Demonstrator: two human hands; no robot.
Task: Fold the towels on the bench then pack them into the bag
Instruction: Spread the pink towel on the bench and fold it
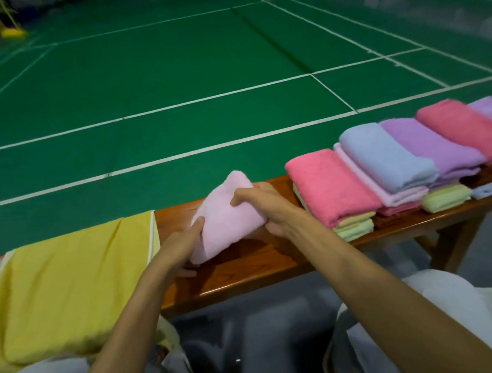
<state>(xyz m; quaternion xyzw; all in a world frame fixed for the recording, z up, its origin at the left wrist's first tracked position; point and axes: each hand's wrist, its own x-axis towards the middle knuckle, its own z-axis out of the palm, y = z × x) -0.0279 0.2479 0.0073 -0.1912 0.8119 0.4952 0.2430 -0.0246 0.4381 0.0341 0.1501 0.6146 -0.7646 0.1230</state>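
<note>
- The pale pink towel (226, 217) was folded into a thick bundle in the middle of the tabletop (246, 274), and both hands were holding it.
- The left hand (181, 244) gripped its near left end, with the thumb on top. The right hand (258, 203) had its fingers curled over the right side.
- The long axis of the towel ran from near left to far and slightly right. The far end seemed to be lifted, and the near end was low, at the wood.
- The yellow bag (70, 282) lay flat on the left part of the tabletop, just beside the left hand. So the towel probably had to travel left, and the left hand was the nearer one.
- I could not tell where the mouth of the bag was, or if it was open. This could slow the packing.
- The stacks of folded towels (384, 163) were on the right, away from this path. Nothing stood between the towel and the bag.
</note>
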